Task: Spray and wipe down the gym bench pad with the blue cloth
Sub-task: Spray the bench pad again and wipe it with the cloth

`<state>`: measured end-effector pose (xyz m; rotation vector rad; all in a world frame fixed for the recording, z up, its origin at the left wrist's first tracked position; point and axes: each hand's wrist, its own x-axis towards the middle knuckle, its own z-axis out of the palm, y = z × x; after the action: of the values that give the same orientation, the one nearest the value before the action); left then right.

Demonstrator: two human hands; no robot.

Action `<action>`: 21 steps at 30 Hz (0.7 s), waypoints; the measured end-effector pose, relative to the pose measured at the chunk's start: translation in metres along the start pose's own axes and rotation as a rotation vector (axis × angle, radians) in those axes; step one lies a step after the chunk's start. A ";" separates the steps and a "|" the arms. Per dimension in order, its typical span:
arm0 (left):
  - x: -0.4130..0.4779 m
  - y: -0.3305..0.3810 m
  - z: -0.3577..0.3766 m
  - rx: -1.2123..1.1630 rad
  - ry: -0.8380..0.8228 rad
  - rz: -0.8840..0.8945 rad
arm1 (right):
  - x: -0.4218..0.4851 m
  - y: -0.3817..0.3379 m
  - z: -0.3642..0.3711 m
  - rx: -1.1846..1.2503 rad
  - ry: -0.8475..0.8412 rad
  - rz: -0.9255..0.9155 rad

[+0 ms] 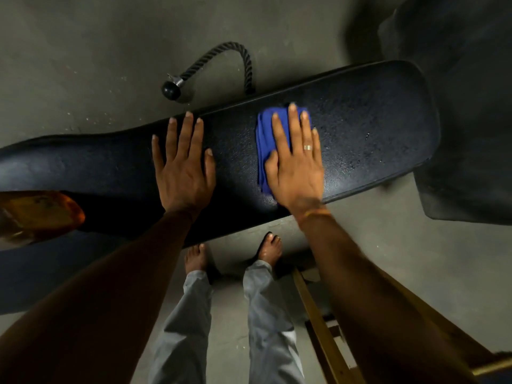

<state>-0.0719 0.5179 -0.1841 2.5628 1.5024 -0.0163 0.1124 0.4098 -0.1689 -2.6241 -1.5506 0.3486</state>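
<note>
The black gym bench pad runs across the view from lower left to upper right, its right part speckled with wet droplets. A folded blue cloth lies on the pad's middle right. My right hand presses flat on the cloth with straight fingers, a ring on one finger. My left hand rests flat on the bare pad to the left of the cloth, fingers spread. No spray bottle is in view.
A black rope handle with a ball end lies on the concrete floor beyond the pad. An orange-brown object sits at the left edge. My bare feet stand by the bench, with a wooden frame to their right.
</note>
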 end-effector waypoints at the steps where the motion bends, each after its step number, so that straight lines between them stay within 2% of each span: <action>1: -0.001 0.000 0.001 0.003 0.000 -0.005 | 0.022 -0.001 -0.002 0.019 0.024 0.032; 5: 0.000 0.001 0.003 -0.003 0.010 0.001 | 0.070 0.005 -0.006 0.056 0.059 0.066; 8: -0.002 0.004 0.003 0.001 0.007 -0.023 | 0.028 0.008 -0.001 0.043 0.074 0.058; 11: 0.003 0.024 0.002 -0.020 -0.004 -0.117 | -0.039 0.018 0.005 0.020 0.018 0.049; 13: 0.018 0.057 0.005 -0.044 -0.010 -0.073 | -0.053 0.031 0.008 0.007 0.003 0.001; 15: 0.038 0.099 0.012 -0.061 -0.025 0.014 | -0.030 0.044 0.005 0.014 0.035 -0.005; 19: 0.059 0.137 0.031 -0.067 0.007 -0.086 | 0.056 0.062 -0.003 0.062 0.121 0.156; 21: 0.059 0.133 0.033 -0.057 0.017 -0.077 | 0.068 0.065 -0.006 0.067 0.120 0.162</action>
<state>0.0754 0.5000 -0.2035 2.4659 1.5840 0.0379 0.2012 0.4380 -0.1854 -2.6707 -1.2723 0.2432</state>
